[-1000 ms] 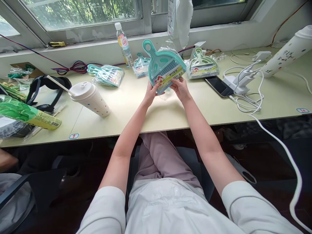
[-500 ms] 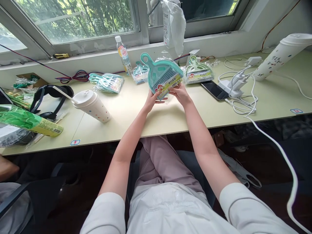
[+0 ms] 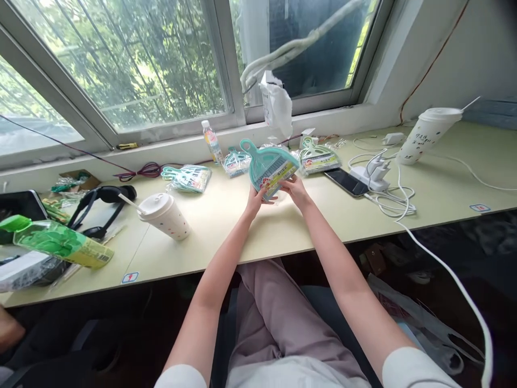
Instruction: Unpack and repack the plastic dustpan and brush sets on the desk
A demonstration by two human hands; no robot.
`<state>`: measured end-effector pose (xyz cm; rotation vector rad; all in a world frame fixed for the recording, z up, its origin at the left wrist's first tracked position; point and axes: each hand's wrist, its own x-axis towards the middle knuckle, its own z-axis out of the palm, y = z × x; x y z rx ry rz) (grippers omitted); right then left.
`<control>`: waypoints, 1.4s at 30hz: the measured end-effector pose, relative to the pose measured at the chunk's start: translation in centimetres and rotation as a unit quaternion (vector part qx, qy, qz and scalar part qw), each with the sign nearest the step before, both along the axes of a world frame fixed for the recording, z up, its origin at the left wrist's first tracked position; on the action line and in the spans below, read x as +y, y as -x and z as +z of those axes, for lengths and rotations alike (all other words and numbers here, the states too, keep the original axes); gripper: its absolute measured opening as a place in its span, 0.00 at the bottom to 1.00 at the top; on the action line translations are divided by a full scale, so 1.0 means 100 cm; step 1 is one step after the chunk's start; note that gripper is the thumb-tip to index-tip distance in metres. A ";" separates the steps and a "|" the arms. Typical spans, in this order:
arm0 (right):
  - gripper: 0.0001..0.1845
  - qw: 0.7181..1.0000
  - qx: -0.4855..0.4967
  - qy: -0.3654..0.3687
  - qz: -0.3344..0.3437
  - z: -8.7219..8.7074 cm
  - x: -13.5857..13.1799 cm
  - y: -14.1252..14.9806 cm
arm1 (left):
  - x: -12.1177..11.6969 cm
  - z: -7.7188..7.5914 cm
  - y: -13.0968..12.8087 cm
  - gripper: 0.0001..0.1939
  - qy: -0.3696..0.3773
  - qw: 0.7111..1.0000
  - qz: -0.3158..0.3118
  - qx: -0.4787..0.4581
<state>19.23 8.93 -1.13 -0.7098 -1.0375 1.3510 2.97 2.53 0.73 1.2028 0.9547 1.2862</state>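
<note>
Both of my hands hold a teal mini dustpan-and-brush set (image 3: 268,166) in a clear plastic bag, tilted upright above the pale desk (image 3: 283,226). My left hand (image 3: 255,201) grips its lower left corner. Its lower right edge, by the yellow label, is pinched in my right hand (image 3: 294,189). More bagged sets lie behind: one (image 3: 318,158) to the right, one (image 3: 235,161) just behind, and a pile (image 3: 187,178) to the left.
A white dotted cup with a straw (image 3: 165,215) stands left of my hands. A phone (image 3: 348,182), a charger with white cables (image 3: 377,173) and another cup (image 3: 427,132) lie right. Headphones (image 3: 98,202), a green package (image 3: 60,245) and a water bottle (image 3: 211,141) are on the left and back.
The camera has tilted up, so more window shows and the desk sits lower in view. My hands still hold the set, now a little lower and closer to the desk.
</note>
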 end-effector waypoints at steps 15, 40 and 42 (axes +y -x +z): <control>0.18 0.969 -0.093 -0.021 -0.228 0.013 -0.013 -0.006 | 0.009 0.007 0.055 0.30 0.040 0.998 0.050 -0.016; 0.09 0.939 -0.253 -0.149 -0.179 -0.001 -0.007 -0.004 | -0.003 0.011 0.070 0.24 0.049 0.992 -0.055 0.105; 0.11 0.955 -0.211 -0.126 -0.163 -0.003 -0.005 -0.004 | -0.005 0.011 0.069 0.25 0.030 0.990 -0.074 0.116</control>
